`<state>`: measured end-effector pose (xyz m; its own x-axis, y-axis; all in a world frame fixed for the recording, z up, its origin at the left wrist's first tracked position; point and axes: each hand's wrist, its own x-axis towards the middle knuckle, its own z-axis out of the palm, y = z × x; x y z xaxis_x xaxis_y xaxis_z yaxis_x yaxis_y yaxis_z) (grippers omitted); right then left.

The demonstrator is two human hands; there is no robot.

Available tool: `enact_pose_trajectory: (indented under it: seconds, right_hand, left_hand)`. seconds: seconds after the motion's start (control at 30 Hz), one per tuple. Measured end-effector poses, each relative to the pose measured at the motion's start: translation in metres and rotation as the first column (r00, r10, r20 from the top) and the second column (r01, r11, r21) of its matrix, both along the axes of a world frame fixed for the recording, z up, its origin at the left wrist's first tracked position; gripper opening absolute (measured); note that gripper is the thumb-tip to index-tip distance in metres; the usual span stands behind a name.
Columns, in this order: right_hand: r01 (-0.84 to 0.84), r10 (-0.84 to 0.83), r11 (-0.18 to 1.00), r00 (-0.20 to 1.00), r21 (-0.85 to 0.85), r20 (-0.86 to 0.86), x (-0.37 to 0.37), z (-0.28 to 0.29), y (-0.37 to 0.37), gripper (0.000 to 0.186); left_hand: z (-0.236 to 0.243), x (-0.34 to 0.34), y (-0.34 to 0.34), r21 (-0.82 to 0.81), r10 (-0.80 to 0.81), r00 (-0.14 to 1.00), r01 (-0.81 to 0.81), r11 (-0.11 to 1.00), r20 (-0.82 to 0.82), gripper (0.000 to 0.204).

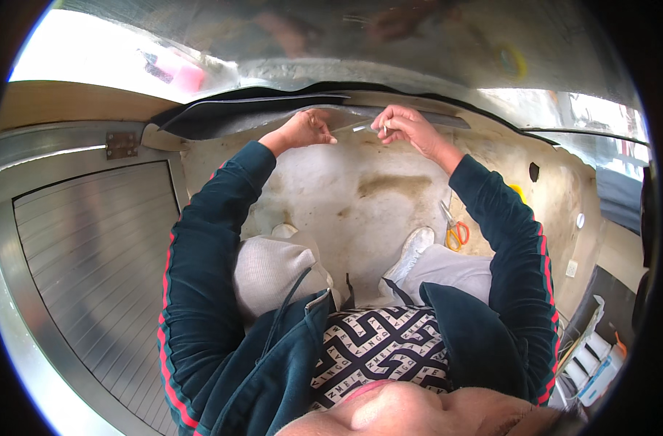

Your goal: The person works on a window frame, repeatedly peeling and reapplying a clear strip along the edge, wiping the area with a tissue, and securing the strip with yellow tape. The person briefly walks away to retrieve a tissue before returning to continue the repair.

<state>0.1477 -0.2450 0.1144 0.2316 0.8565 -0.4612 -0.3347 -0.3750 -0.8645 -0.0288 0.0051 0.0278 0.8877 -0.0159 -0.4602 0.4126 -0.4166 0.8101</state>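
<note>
Both my arms reach forward, under the edge of a shiny metal surface (389,62). My left hand (304,131) is closed, thumb and fingertips pinched together in front of a dark grey sheet (222,120). Whatever lies in that pinch is too small to make out. My right hand (410,132) is closed too, a short gap to the right. Its fingers pinch a small, slim whitish piece (361,128) that points toward my left hand. The grey sheet hangs along the metal edge behind both hands.
Scissors with orange handles (457,234) lie on the stained pale floor (324,189), beside my right shoe (416,251). A slatted metal door (99,254) with a rusty hinge (121,145) stands at left. White and blue items (593,367) sit at the lower right.
</note>
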Motion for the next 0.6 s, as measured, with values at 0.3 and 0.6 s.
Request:
enact_pose_trajectory:
  seconds: [0.3, 0.6]
  right_hand:
    - [-0.089, 0.089, 0.996, 0.987, 0.007, -0.133, 0.007, 0.064, -0.04, 0.02]
    - [0.071, -0.07, 0.995, 0.997, -0.068, 0.023, -0.002, 0.08, -0.051, 0.02]
  left_hand:
    - [0.077, -0.003, -0.043, 0.222, 0.09, 0.826, -0.252, 0.942, 0.556, 0.013]
    - [0.13, 0.018, -0.065, 0.349, -0.053, 0.679, -0.307, 0.886, 0.732, 0.018]
